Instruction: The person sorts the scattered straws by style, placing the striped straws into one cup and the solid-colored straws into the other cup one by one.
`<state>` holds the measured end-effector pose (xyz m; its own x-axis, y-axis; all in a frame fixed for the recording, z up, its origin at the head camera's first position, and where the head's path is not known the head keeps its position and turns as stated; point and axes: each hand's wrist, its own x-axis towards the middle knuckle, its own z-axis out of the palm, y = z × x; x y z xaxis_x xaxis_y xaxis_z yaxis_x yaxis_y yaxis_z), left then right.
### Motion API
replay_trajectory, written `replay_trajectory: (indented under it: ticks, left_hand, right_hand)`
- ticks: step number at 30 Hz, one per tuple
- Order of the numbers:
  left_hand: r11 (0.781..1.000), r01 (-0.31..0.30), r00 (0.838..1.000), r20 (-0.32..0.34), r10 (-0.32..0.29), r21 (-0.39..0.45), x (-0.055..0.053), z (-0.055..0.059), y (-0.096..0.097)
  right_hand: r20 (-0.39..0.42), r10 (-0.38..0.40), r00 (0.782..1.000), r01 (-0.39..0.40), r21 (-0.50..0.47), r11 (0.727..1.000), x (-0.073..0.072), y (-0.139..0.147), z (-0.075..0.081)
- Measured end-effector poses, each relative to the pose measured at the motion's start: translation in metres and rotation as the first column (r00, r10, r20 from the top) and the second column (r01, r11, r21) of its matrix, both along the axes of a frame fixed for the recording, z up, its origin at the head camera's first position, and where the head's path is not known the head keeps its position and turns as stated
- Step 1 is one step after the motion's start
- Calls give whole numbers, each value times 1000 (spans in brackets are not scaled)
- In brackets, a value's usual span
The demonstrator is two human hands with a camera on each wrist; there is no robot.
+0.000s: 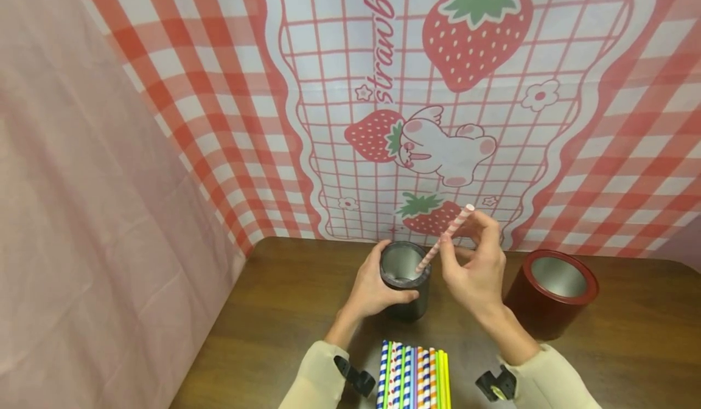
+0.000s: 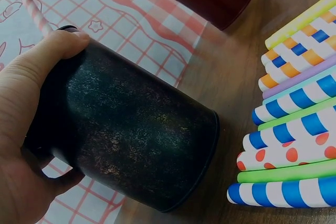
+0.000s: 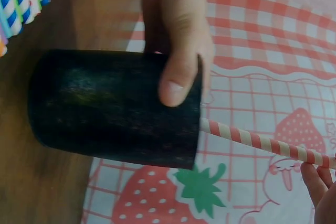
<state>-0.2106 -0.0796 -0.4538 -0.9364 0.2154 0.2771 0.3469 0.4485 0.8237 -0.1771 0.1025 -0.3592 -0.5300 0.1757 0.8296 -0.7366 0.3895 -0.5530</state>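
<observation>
Gripping the black cup [image 1: 409, 310], the left hand [image 1: 372, 286] is curling round it; just right of it, the right hand [image 1: 477, 269] is pinching a striped straw [image 1: 441, 241], whose lower end is dipping inside; a red cup [image 1: 537, 318] is standing farther right, colourful straws [image 1: 413, 375] lying in front of the black cup

2 hands up near desk [image 1: 230, 342] far edge. Left hand [image 1: 372, 284]: wrapped grip, thumb on near side, fingers round far side. Right hand [image 1: 477, 269]: raised, thumb and index pinching, wrist angled inward. Left forearm [image 1: 316, 374] and right forearm [image 1: 550, 377], both in pale sleeves, reach in from near edge, converging.
</observation>
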Motion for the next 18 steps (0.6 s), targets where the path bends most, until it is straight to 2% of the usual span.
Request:
replay_trajectory:
  ticks: [6, 14, 18]
  left_hand:
    - [1000, 7, 1000, 10, -7, 2, 0, 1, 0]
    - [1000, 9, 1000, 11, -9, 6, 1, 1, 0]
    - [1000, 10, 1000, 23, -10, 10, 1, 1, 0]
  right_hand:
    - [10, -14, 1000, 13, 59, 998, -4, -4, -18]
    - [87, 8, 996, -19, 128, 992, -3, -7, -30]
    - [88, 0, 996, -11, 133, 991, -4, -8, -36]
